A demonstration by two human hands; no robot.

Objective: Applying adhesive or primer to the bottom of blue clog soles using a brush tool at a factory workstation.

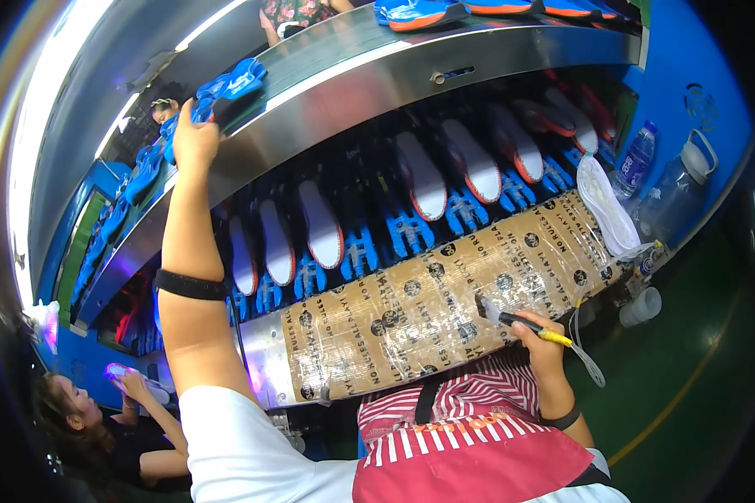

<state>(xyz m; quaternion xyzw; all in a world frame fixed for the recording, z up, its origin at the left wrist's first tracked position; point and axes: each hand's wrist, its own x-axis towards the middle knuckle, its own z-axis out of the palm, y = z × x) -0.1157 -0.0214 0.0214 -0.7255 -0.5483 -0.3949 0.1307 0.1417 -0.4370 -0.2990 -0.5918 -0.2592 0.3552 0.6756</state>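
My left arm is stretched up to the conveyor, where my left hand point(195, 142) is closed on a blue shoe point(169, 138), partly hidden behind the fingers. Just beyond it on the belt lies another blue shoe point(242, 80). Low on the right, my right hand point(540, 342) grips a brush point(512, 319) with a dark handle and a yellow end. Its bristles are over the front bench, which is covered in printed brown paper under clear tape point(411, 323). A white shoe sole point(604, 205) lies at the bench's right end.
Below the metal-edged conveyor point(445, 63), pale soles with orange rims point(320, 226) stand among blue holders. Blue-and-orange shoes point(419, 12) sit on the belt. At right are bottles point(635, 159) and a white cup point(642, 308). A co-worker point(84, 419) works at lower left.
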